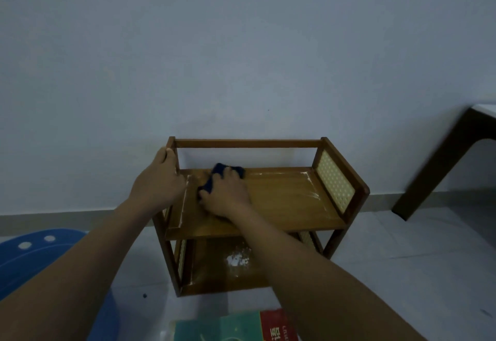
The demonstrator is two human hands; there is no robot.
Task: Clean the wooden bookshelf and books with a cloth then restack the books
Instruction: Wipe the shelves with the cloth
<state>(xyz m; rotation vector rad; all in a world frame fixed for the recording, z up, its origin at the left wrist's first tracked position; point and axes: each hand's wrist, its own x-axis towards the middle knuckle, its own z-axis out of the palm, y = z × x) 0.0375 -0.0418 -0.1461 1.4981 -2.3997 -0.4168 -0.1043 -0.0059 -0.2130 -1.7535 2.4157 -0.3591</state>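
A small two-tier wooden bookshelf (290, 201) with cane side panels stands on the floor against the wall. My right hand (228, 193) presses a dark blue cloth (222, 170) flat on the left part of the top shelf. My left hand (161, 177) grips the shelf's left side frame near its upper post. White dust streaks line the top shelf's edges, and a white dust patch (237, 258) lies on the lower shelf. Books (236, 326) with green and red covers lie on the floor at the bottom edge, partly cut off.
A blue mat (40, 254) with white dots covers the floor at the left. A dark table leg (440, 163) with a white top stands at the right. A grey skirting board runs along the pale wall behind the shelf.
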